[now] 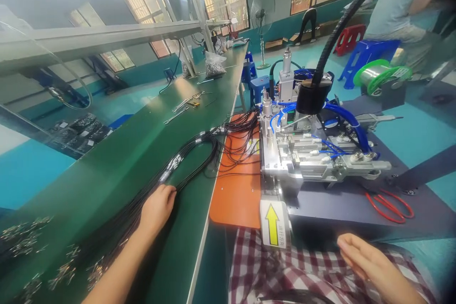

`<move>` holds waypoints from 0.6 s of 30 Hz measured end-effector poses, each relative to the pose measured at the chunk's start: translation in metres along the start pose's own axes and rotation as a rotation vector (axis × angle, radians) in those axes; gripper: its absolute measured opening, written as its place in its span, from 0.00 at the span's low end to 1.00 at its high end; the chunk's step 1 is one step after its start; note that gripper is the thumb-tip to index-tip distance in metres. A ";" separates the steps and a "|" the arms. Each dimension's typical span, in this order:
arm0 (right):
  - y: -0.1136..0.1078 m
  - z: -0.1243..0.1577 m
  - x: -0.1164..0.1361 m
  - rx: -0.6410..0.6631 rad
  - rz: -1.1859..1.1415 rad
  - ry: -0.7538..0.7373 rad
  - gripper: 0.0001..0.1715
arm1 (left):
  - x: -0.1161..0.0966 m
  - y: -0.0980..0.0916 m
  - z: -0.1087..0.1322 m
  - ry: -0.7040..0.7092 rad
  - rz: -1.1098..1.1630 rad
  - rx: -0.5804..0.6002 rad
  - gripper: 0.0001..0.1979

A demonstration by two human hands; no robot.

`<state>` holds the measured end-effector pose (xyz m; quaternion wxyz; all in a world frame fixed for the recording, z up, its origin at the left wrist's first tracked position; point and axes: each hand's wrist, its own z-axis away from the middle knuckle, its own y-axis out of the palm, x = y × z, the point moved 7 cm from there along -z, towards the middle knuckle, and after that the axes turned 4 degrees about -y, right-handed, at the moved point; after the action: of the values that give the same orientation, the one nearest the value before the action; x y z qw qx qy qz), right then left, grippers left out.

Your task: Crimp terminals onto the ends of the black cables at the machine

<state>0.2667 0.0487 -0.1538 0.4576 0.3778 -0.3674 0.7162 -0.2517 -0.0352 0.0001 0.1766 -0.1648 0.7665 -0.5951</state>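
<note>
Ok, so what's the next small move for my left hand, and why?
I'd probably draw one free from the black cables with your left hand: it is right at the bunch, while your right hand is apart from it and seems to hold nothing.

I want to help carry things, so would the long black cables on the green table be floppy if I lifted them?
Probably floppy: the black cables bend in a smooth loop on the green table. They may feel heavy, since many lie bundled at the left hand. They might snag too, because loose strands spread across the orange board.
</note>
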 end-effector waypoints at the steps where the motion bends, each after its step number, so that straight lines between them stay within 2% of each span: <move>1: 0.000 0.001 -0.001 0.004 -0.004 -0.001 0.31 | -0.001 -0.002 -0.001 0.003 0.004 0.010 0.15; 7: -0.003 0.006 0.001 -0.002 -0.010 -0.001 0.30 | -0.007 -0.015 -0.012 0.019 0.083 0.104 0.12; 12: 0.001 0.009 0.021 0.038 -0.028 0.014 0.30 | -0.036 -0.002 -0.016 0.149 0.135 0.329 0.08; 13: 0.003 0.010 0.026 0.052 -0.030 0.015 0.30 | -0.042 0.002 -0.020 0.161 0.125 0.338 0.08; 17: 0.007 0.013 0.037 0.056 -0.039 -0.006 0.30 | -0.061 0.023 -0.055 0.162 0.084 0.243 0.24; 18: 0.008 0.014 0.037 0.050 -0.043 -0.012 0.29 | -0.066 0.031 -0.065 0.169 0.087 0.238 0.25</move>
<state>0.2514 0.0483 -0.1165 0.4608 0.4013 -0.3440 0.7129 -0.2253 0.0581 -0.0097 0.1553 -0.0587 0.7093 -0.6851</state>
